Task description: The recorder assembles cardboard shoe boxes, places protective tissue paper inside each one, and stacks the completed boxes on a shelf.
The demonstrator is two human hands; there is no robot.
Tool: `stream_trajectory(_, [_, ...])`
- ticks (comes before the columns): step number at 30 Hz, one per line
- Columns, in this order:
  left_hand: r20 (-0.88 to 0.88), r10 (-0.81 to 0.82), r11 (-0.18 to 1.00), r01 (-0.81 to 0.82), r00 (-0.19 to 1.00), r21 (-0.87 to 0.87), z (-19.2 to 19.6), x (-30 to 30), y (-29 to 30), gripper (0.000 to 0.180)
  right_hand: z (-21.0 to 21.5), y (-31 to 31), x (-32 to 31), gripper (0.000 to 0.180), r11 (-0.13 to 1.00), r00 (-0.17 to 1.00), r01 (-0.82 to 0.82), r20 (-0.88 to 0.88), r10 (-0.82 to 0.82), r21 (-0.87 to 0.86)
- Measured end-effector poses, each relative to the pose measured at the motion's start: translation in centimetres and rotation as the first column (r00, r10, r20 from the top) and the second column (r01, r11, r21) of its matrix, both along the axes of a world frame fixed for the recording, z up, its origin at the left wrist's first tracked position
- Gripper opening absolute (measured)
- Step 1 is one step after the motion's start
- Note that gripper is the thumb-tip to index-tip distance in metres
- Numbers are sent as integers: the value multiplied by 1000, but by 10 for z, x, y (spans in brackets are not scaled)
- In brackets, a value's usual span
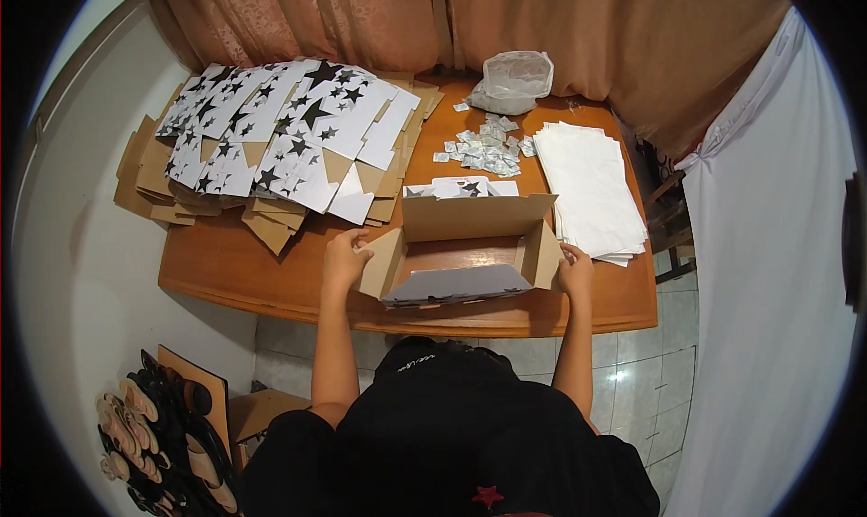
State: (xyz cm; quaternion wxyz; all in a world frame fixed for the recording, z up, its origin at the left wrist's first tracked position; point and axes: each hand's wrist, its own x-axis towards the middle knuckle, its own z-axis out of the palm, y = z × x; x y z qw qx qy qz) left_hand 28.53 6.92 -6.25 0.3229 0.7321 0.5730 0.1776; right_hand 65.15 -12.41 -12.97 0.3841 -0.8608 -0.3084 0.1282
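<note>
Wooden table (226,262): our left hand (345,257) and right hand (575,269) pinch the carton (479,217) at opposite ends, likely keeping walls spread.

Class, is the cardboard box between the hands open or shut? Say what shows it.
Open: no panel covers the cardboard box, and the wooden tabletop shows through its middle.

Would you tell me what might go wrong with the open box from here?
The box is held close to the front of the table, so it might slip off. The right hand is near the stack of white sheets and could knock it askew. The small packets lie loose beyond the box and might scatter if bumped.
</note>
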Motion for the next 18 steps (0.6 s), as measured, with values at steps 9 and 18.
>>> stream_trajectory(9, [-281,29,895,100,959,435,-27,19,-23,26,51,33,-59,53,959,909,116,417,2,-258])
stream_trajectory(18, [-273,-354,932,362,894,-24,-29,18,-21,120,19,37,-50,62,964,900,30,426,89,-265])
